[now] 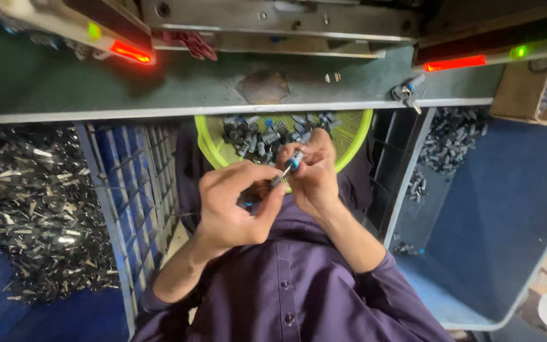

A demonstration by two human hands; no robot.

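Both hands meet over my lap, in front of a purple shirt. My right hand (pixel 314 174) pinches a small grey cylindrical part with a blue ring (pixel 294 161). My left hand (pixel 235 202) holds a thin metal piece (pixel 279 177) against that part's lower end. Just beyond the hands sits a yellow-green mesh basket (pixel 356 130) with several similar small grey and blue parts inside.
A green workbench edge (pixel 159 95) runs across the top, with machine housings showing red and green lights. A small metal part (pixel 406 94) lies on the bench. A heap of shiny metal scraps (pixel 30 209) fills the left; a blue bin (pixel 508 209) with dark parts stands on the right.
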